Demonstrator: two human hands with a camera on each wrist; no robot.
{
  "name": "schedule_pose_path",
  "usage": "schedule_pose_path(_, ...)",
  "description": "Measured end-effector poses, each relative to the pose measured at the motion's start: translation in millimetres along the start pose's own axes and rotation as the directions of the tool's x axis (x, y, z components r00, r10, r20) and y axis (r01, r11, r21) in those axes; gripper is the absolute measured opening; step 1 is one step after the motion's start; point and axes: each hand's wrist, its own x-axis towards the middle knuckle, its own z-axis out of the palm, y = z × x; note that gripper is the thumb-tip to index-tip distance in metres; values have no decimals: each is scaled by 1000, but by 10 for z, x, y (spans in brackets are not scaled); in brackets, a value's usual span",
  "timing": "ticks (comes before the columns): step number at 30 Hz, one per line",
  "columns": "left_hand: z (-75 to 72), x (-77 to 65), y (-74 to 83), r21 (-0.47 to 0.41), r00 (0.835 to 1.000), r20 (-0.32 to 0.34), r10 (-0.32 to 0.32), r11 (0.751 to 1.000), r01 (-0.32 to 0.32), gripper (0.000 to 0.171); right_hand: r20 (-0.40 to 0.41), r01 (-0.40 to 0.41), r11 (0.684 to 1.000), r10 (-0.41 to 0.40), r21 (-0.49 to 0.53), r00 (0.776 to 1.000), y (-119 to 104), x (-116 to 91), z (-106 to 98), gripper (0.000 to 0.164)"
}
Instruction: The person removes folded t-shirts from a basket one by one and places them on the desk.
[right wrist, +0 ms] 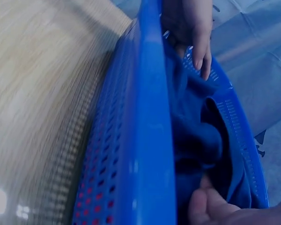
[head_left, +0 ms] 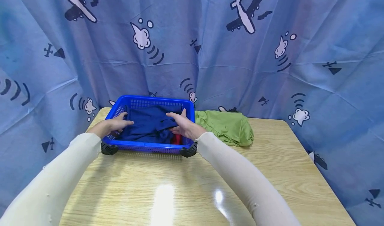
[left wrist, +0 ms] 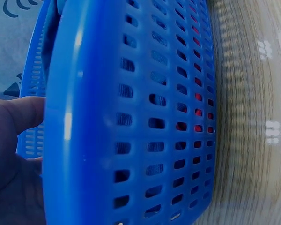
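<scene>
Dark blue cloth (head_left: 150, 121) fills most of a blue plastic basket (head_left: 159, 145) at the back of the table. My left hand (head_left: 115, 123) reaches over the basket's left end, fingers spread and loose beside the cloth. In the right wrist view, fingers of the left hand (right wrist: 201, 40) point down at the cloth's far end. My right hand (head_left: 187, 126) is inside the basket's right end, fingers apart. Its fingertips touch the cloth's edge, partly hidden in the folds. A piece of red cloth (head_left: 177, 139) shows below that hand.
Bunched green cloth (head_left: 225, 127) lies on the wooden table (head_left: 270, 166) just right of the basket. A blue curtain (head_left: 180, 46) with printed planes hangs close behind the table. The basket's front wall (left wrist: 154, 117) is perforated and stands between the wrists and the cloth.
</scene>
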Motion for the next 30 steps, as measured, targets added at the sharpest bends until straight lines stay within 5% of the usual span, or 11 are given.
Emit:
schedule_pose_path(7,-24,-7,-14,2,1000,2,10,1000,-10,89,45,11,967,0,-253,999,49,-38,-26,111)
schedule_pose_path(20,12,-30,-30,12,998,-33,49,999,-48,81,201,36,951,28,-307,979,183,7,-25,96)
schedule_pose_path(25,3,-8,-44,23,998,-29,54,998,-53,82,162,8,959,39,-282,986,209,18,-6,94)
schedule_pose_path(30,4,-36,-17,33,999,-5,50,998,-50,88,41,13,987,-7,-161,999,200,20,41,92)
